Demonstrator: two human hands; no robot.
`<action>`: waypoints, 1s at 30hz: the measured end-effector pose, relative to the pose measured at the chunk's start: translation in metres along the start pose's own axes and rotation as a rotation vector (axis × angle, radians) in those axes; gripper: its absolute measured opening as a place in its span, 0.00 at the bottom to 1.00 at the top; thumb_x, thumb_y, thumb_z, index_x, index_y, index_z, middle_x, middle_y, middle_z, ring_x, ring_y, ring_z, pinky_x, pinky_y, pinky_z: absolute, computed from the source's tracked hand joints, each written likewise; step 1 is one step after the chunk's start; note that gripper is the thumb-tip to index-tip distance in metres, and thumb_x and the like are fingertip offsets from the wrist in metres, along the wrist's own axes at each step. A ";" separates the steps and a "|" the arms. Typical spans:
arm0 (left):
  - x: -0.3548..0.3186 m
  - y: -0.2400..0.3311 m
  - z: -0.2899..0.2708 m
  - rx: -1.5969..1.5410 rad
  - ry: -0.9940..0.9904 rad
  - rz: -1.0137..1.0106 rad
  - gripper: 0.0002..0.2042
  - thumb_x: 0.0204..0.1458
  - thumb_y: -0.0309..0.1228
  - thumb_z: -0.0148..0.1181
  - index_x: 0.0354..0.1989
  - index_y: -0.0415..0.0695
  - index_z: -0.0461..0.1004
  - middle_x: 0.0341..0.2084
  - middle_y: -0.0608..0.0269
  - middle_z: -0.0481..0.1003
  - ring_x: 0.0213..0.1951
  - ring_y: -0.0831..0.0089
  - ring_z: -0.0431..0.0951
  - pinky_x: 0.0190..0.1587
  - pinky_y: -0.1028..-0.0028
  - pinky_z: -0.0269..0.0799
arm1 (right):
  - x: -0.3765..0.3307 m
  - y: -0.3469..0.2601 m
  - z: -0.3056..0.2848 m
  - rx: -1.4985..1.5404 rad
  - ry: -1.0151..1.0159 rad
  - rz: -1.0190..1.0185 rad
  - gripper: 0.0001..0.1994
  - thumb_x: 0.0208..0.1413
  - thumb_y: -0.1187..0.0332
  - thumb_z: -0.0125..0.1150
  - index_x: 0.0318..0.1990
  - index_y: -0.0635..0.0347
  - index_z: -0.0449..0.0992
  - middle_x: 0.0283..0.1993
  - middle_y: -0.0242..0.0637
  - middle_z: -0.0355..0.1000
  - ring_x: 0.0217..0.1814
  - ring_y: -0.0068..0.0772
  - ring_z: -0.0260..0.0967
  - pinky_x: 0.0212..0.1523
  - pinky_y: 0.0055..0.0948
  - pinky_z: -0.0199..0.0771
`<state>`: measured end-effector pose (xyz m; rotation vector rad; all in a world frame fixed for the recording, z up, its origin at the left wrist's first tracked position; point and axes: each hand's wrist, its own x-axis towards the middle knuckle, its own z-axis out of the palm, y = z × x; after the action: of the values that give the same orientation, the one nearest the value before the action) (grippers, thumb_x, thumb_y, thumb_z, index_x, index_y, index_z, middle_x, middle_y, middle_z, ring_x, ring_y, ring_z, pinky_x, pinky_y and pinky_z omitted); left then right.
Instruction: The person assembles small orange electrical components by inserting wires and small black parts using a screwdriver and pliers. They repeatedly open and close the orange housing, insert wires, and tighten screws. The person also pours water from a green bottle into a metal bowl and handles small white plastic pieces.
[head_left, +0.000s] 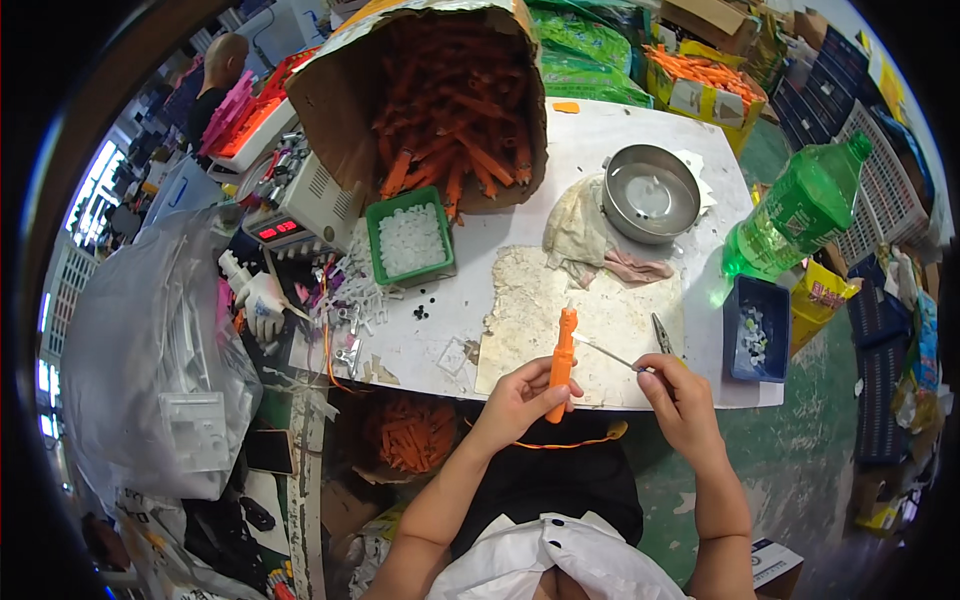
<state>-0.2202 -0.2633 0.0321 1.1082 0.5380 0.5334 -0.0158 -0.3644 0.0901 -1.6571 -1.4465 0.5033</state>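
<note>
My left hand (522, 402) is closed around an orange plastic part (562, 362), long and narrow, held upright over the front edge of the table. My right hand (683, 405) pinches a thin metal rod (612, 355). The rod slants toward the upper half of the orange part and has a small pale tip; whether it touches the part I cannot tell. Beneath both lies a worn, stained pale sheet (520, 300). A pair of pliers (664, 336) rests just beyond my right hand. Farther back stands a round metal bowl (652, 193) beside a crumpled cloth (585, 225).
A large carton (335, 110) of orange parts lies tipped at the back. A green basket (412, 275) holds white translucent pieces. On the right are a green bottle (795, 215) and a blue bin (757, 368). A power unit (305, 205) stands left; a person (215, 80) is beyond.
</note>
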 end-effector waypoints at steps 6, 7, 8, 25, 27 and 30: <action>-0.014 0.008 0.003 0.011 0.007 -0.021 0.21 0.55 0.31 0.57 0.55 0.35 0.65 0.36 0.59 0.75 0.32 0.78 0.73 0.39 0.79 0.70 | -0.001 0.007 -0.003 0.297 -0.108 0.195 0.09 0.59 0.67 0.56 0.35 0.66 0.75 0.22 0.30 0.67 0.23 0.16 0.57 0.22 0.21 0.57; -0.015 0.008 0.002 0.012 -0.003 -0.028 0.21 0.55 0.31 0.57 0.55 0.35 0.66 0.35 0.59 0.75 0.32 0.78 0.73 0.39 0.79 0.69 | -0.001 0.008 -0.004 0.302 -0.115 0.201 0.09 0.59 0.67 0.56 0.35 0.66 0.75 0.22 0.29 0.67 0.23 0.15 0.57 0.22 0.21 0.57; -0.015 0.009 0.002 0.012 -0.013 -0.036 0.21 0.55 0.32 0.57 0.55 0.34 0.66 0.35 0.60 0.75 0.32 0.79 0.73 0.38 0.80 0.69 | -0.001 0.009 -0.006 0.306 -0.122 0.208 0.10 0.59 0.67 0.56 0.35 0.66 0.75 0.22 0.28 0.67 0.23 0.15 0.57 0.22 0.21 0.57; -0.022 0.011 0.002 0.137 -0.087 -0.134 0.23 0.57 0.33 0.57 0.59 0.36 0.64 0.29 0.71 0.71 0.28 0.86 0.67 0.32 0.85 0.65 | -0.006 0.013 -0.025 0.562 -0.427 0.471 0.06 0.55 0.70 0.59 0.39 0.61 0.76 0.20 0.32 0.65 0.17 0.23 0.58 0.20 0.23 0.58; -0.023 0.017 0.008 0.106 -0.136 -0.165 0.23 0.57 0.34 0.57 0.59 0.37 0.65 0.29 0.72 0.71 0.28 0.86 0.67 0.32 0.85 0.65 | -0.005 0.018 -0.024 0.702 -0.477 0.579 0.07 0.55 0.71 0.59 0.40 0.60 0.76 0.19 0.33 0.64 0.16 0.24 0.57 0.19 0.24 0.57; -0.017 0.013 0.009 0.124 -0.092 -0.166 0.23 0.56 0.34 0.58 0.59 0.38 0.65 0.29 0.72 0.71 0.28 0.86 0.67 0.31 0.85 0.65 | -0.017 0.016 0.000 -0.261 0.032 -0.274 0.09 0.56 0.71 0.57 0.44 0.59 0.76 0.20 0.34 0.64 0.17 0.26 0.59 0.19 0.24 0.58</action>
<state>-0.2286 -0.2754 0.0497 1.1875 0.5822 0.3065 -0.0105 -0.3795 0.0728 -1.6199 -1.7401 0.1385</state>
